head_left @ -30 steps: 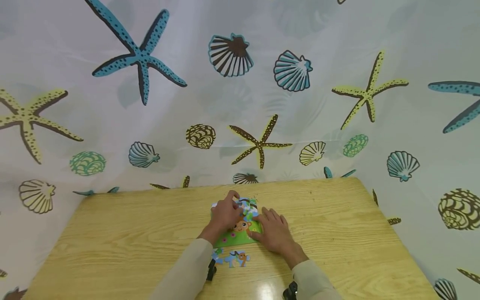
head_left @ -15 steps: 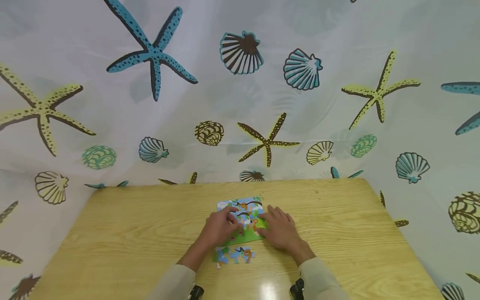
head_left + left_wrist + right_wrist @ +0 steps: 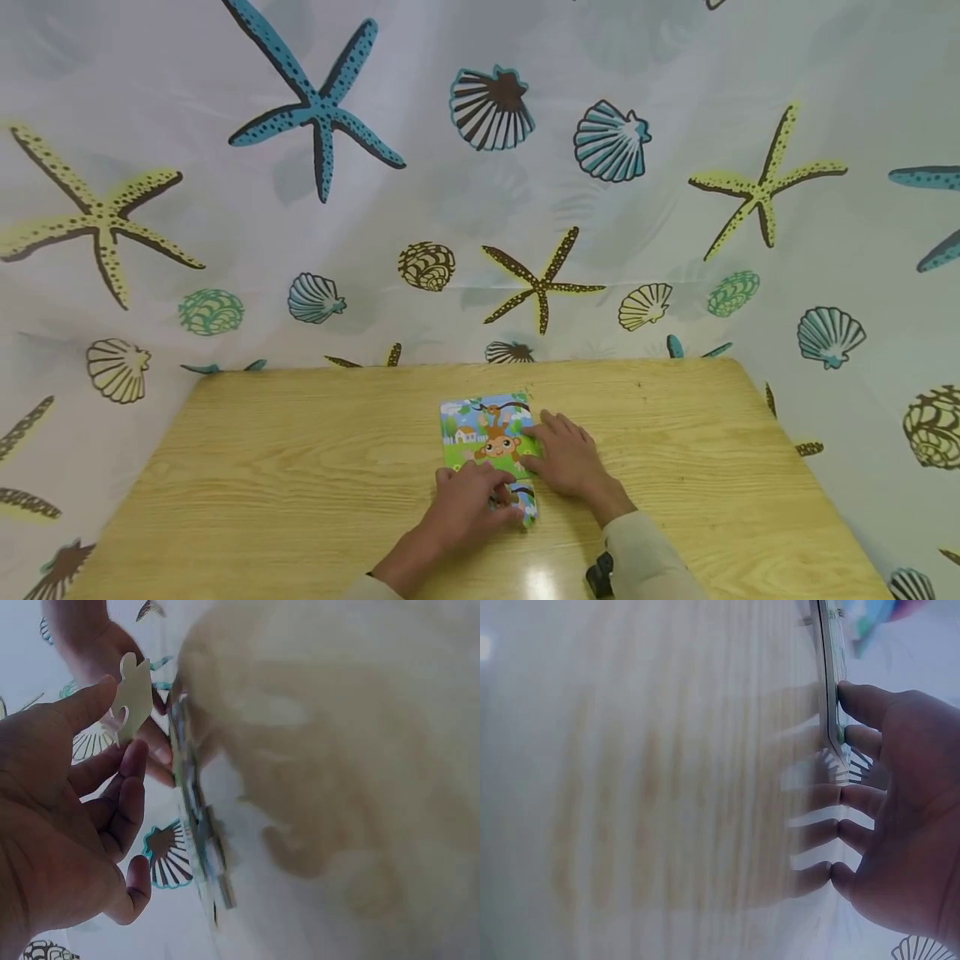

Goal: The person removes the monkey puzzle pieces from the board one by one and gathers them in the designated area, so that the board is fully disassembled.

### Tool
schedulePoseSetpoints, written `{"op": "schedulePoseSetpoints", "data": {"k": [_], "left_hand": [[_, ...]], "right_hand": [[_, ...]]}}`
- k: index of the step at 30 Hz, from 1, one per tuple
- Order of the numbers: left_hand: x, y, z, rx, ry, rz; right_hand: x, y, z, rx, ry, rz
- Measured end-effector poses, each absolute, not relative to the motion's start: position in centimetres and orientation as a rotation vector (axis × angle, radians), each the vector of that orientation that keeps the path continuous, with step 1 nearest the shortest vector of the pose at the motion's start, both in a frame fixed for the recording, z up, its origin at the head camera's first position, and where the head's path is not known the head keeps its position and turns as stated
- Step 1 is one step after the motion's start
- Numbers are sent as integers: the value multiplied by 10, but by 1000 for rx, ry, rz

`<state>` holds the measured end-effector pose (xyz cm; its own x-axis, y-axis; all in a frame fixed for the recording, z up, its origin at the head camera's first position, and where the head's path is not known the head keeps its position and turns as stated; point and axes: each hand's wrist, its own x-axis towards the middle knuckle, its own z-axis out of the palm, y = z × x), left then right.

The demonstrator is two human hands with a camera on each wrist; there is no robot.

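A puzzle board [image 3: 453, 454] printed with a monkey hanging from a branch lies on the table in the head view. My left hand [image 3: 467, 507] is over its near edge. It pinches a puzzle piece [image 3: 133, 701] between thumb and fingers, the pale back turned to the left wrist camera. Part of the piece's picture, blue with a dark branch, shows beyond the fingertips in the head view. My right hand [image 3: 570, 454] rests at the board's right side, thumb and a finger touching its edge in the right wrist view, the other fingers spread on the table.
The wooden table [image 3: 315, 475] extends to both sides of the board. A cloth [image 3: 375, 208] printed with starfish and shells hangs behind it and along the sides. A black wrist mount [image 3: 600, 575] sits by the right sleeve.
My left hand has drawn back from the board's middle to its near edge. The piece that lay over the picture is off it, and the loose pieces below are hidden. My right hand stays.
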<state>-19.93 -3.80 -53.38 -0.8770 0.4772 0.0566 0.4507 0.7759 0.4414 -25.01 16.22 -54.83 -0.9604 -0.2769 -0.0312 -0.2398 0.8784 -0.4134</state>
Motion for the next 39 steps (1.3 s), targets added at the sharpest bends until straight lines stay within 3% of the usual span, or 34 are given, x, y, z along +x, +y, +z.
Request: {"op": "schedulePoseSetpoints", "data": {"k": [10, 21, 32, 39], "left_hand": [[-190, -25, -539, 877, 3009, 366], [-193, -18, -541, 797, 3043, 227], [-240, -80, -530, 446, 3093, 581], [-260, -95, -531, 394, 3013, 566]], "right_hand": [[-249, 160, -546, -402, 2954, -663], [-250, 160, -547, -380, 2959, -682], [-250, 156, -551, -378, 2983, -692], [-248, 155, -552, -368, 2990, -714]]}}
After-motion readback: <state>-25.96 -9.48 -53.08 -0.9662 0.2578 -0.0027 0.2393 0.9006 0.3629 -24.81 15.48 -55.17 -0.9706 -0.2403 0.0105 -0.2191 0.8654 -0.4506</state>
